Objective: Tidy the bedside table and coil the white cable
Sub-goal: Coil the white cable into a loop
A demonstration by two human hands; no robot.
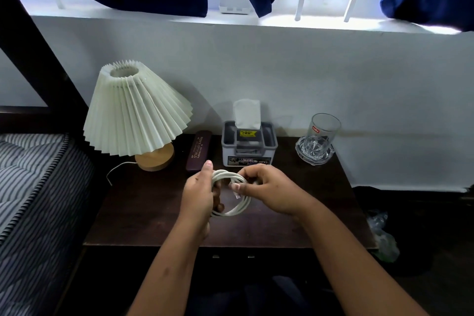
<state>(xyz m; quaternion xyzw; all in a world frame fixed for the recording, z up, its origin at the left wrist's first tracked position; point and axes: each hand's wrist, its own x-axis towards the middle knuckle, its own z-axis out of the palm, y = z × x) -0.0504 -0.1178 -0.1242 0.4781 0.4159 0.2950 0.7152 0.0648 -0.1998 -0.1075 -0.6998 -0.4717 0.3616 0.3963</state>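
- Head view, nearest zone: two bare forearms reach from the near edge toward the middle of the dark worktop [143, 213], meeting above its centre.
- Left hand [198, 195]: closed around the left side of the white cable [237, 209], with the fingers passed through the loops; it appears to serve as the former that keeps the turns stacked.
- Right hand [266, 187]: pinched closed on the cable near the top right of the coil, where a short free end with a small plug hangs inside the ring; the grip suggests this tail is being wrapped or tucked to lock the coil.
- White cable: gathered into several round turns, held between both hands just above the worktop. Judged from this, coiling is nearly complete and only securing and setting down remain.
- Middle zone: a dark spectacle case [199, 151] lies lengthwise just beyond the left hand; a grey tissue box [248, 147] stands beside it, directly beyond the coil.
- Far left: a lamp [133, 113] with a pleated shade and wooden base, its own thin cord trailing off the left edge.
- Far right: a clear glass [324, 131] standing in a glass dish [315, 154], well apart from the hands.
- Left margin: a striped mattress [33, 177] adjoins the worktop.
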